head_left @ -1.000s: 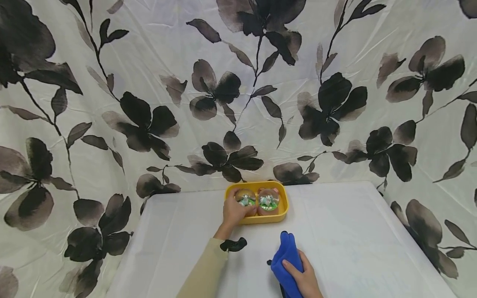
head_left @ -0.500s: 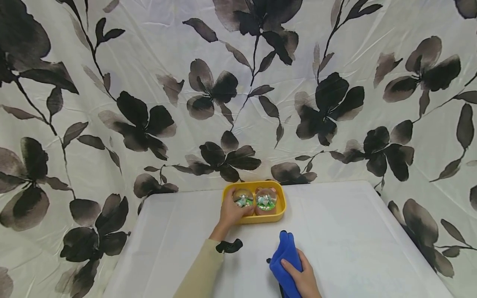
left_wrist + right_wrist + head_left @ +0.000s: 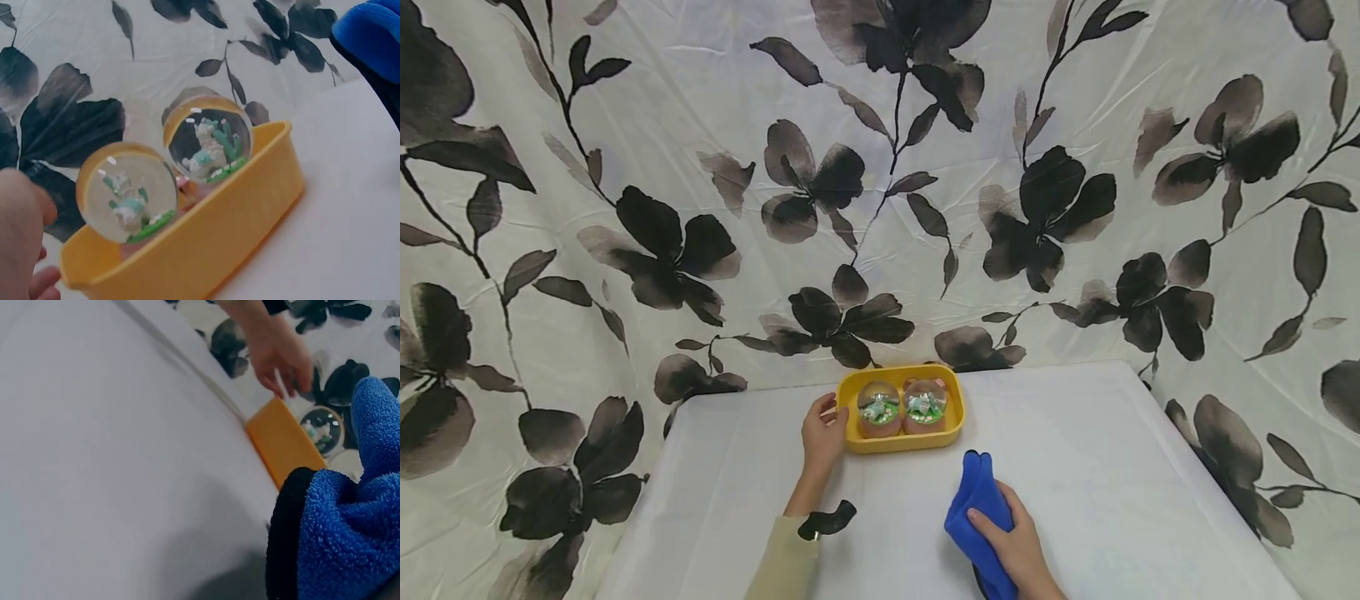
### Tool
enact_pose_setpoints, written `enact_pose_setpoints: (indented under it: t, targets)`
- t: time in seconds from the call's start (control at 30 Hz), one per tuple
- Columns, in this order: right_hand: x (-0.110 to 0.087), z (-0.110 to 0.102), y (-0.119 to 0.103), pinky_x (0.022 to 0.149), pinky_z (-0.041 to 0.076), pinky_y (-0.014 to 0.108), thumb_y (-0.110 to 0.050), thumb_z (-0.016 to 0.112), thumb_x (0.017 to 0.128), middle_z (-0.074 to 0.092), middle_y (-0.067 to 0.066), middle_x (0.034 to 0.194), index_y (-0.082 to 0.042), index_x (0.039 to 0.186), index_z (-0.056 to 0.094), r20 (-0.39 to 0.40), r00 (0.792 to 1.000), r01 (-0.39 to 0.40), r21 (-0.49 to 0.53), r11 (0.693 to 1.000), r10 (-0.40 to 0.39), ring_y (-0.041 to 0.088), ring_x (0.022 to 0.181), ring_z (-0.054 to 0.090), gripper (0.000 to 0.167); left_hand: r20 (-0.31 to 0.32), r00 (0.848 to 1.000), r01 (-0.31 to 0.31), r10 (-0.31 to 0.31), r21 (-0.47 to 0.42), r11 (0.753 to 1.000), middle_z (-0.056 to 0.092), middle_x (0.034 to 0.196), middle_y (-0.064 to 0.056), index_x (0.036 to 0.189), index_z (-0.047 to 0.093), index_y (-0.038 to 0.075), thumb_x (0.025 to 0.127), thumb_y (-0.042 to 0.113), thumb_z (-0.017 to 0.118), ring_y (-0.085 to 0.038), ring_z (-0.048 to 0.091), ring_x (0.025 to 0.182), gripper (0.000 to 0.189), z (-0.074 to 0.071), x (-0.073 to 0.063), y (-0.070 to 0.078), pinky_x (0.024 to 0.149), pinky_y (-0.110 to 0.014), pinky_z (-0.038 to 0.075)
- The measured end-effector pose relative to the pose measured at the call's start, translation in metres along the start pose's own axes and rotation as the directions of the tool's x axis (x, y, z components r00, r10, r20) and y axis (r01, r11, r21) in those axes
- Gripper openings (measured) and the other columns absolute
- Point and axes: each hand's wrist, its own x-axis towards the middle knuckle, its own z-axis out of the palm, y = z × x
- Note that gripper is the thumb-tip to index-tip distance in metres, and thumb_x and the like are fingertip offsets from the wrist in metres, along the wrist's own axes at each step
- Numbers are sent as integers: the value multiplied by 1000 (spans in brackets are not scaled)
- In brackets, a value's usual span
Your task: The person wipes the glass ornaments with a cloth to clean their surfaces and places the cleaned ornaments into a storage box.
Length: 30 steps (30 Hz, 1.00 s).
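Observation:
Two snow globes, the left one and the right one, stand side by side in a yellow tray. Each clear ball holds a small white animal figure and green plants, as the left wrist view shows. At the tray's left end is my left hand, fingers loosely bent and holding nothing; whether it touches the rim I cannot tell. Nearer to me, my right hand grips a folded blue cloth with black edging, thumb on top. The plush cloth hides that hand in the right wrist view.
The tray rests near the back edge of a white-covered table. Behind and around it hangs a white curtain with dark flowers. A black strap is on my left wrist.
My left hand has let go of the left snow globe and moved left to the tray's end. The right hand still holds the cloth. The head view has shifted slightly right.

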Motion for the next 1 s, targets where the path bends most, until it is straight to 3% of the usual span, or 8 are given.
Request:
enact_pose_setpoints:
  t: [0.1, 0.17, 0.27, 0.37, 0.43, 0.63, 0.87, 1.0]
  targets:
    - [4, -11, -5, 92, 41, 64, -44, 71, 86, 45, 25, 139, -9, 146, 37, -16, 1000, 21, -32, 999, -21, 46, 123, 45, 78, -10, 996, 91, -91, 89, 992, 53, 130, -21, 136, 51, 0, 95, 15, 59, -37, 54, 113, 44, -4, -4, -9, 95, -48, 46]
    - [6, -19, -8, 94, 40, 64, -44, 71, 86, 45, 26, 139, -8, 146, 37, -22, 999, 41, -56, 998, -42, 46, 123, 46, 78, 39, 988, 141, -147, 129, 982, 51, 133, -22, 139, 48, -1, 97, 18, 56, -37, 53, 115, 46, -4, -7, -14, 95, -48, 47]
    - [10, -32, -12, 95, 40, 64, -45, 70, 86, 45, 25, 140, -9, 146, 36, -22, 998, 64, -85, 994, -66, 46, 124, 45, 78, 123, 971, 188, -203, 119, 975, 52, 132, -23, 143, 43, -3, 100, 20, 51, -33, 56, 109, 49, 0, -10, -21, 89, -43, 51]
    - [16, -45, -17, 96, 39, 64, -47, 70, 86, 43, 25, 142, -11, 147, 34, -11, 996, 85, -123, 989, -87, 47, 125, 44, 79, 161, 965, 195, -209, 96, 976, 52, 134, -23, 145, 40, -2, 102, 20, 49, -30, 57, 109, 49, 4, -12, -27, 86, -38, 53]
    - [21, -53, -21, 96, 38, 64, -48, 69, 86, 42, 25, 143, -12, 147, 33, -3, 995, 102, -151, 983, -104, 47, 126, 43, 80, 158, 969, 179, -190, 80, 981, 49, 138, -23, 146, 39, -2, 103, 20, 48, -32, 53, 118, 49, 5, -13, -29, 92, -39, 50]
    - [31, -74, -35, 95, 40, 64, -49, 68, 87, 40, 27, 143, -12, 149, 31, 29, 988, 154, -255, 954, -152, 48, 125, 43, 82, 196, 967, 158, -160, 26, 987, 36, 151, -17, 149, 33, 2, 104, 20, 44, -33, 30, 140, 50, 3, -16, -33, 110, -46, 30]
    - [50, -91, -49, 90, 40, 69, -47, 69, 87, 41, 27, 138, -10, 147, 35, -1, 942, 304, -426, 852, -336, 50, 122, 43, 78, 201, 967, 168, -157, -42, 985, 32, 153, -17, 150, 30, 2, 105, 18, 42, -32, 27, 141, 49, 0, -17, -34, 110, -44, 30]
    - [63, -97, -55, 90, 40, 70, -46, 70, 87, 40, 28, 138, -8, 147, 35, 9, 928, 334, -464, 820, -372, 51, 122, 42, 79, 207, 963, 193, -172, -89, 977, 30, 154, -16, 151, 29, 2, 105, 17, 41, -30, 28, 140, 49, -1, -16, -35, 107, -40, 35]
